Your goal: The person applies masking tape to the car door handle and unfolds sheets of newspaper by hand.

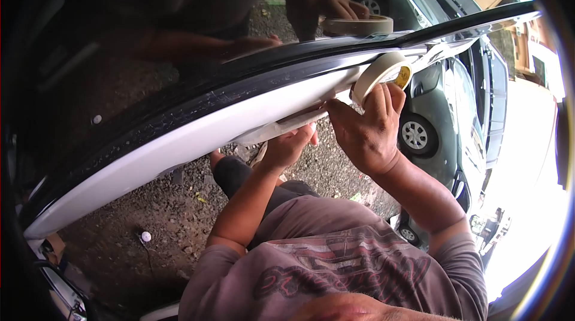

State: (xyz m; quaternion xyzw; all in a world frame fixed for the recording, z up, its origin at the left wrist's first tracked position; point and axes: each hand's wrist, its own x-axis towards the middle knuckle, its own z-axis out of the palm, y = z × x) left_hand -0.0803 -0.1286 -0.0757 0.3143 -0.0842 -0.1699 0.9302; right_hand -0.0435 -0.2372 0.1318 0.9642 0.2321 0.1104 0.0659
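Observation:
My right hand (371,126) is closed on a roll of masking tape (372,74), its fingers through and around the ring, beside the white painted edge of a car panel (179,126). Lower and to the left, my left hand (290,146) has its fingers bent under a pale strip (287,124) that runs along the panel's lower edge. Whether the fingers pinch the strip or only touch it is hard to tell. Dark glass (150,39) above the panel mirrors the hand and roll.
Gravel ground (173,207) lies below the panel, with a small white round object (145,236) on it. A dark green car (440,111) stands at the right, its wheel (415,134) near my right forearm. Part of a side mirror (63,291) shows at the bottom left.

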